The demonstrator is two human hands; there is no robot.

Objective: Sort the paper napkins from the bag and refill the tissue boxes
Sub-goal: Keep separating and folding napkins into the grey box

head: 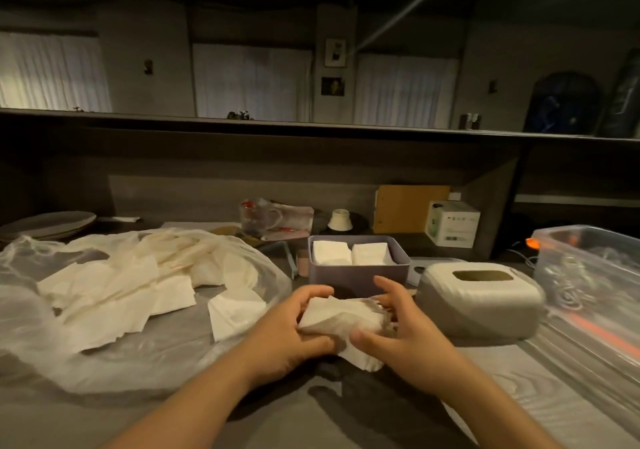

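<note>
A bunch of white paper napkins (341, 320) is held between both hands, just in front of an open grey tissue box (356, 277) with two white stacks inside. My left hand (298, 331) grips the bunch from the left, thumb underneath. My right hand (398, 331) holds its right side, thumb pressed on the front. A clear plastic bag (104, 344) lies open at left with several loose napkins (114, 293) spread on it. A closed white tissue box (481, 299) with a slot on top stands to the right.
A clear plastic tub (595, 265) sits at far right. Behind the boxes stand a glass mug (258, 218), a small white cup (340, 220), a white carton (452, 222) and a brown board. Plates (48, 223) rest at far left. A dark shelf runs overhead.
</note>
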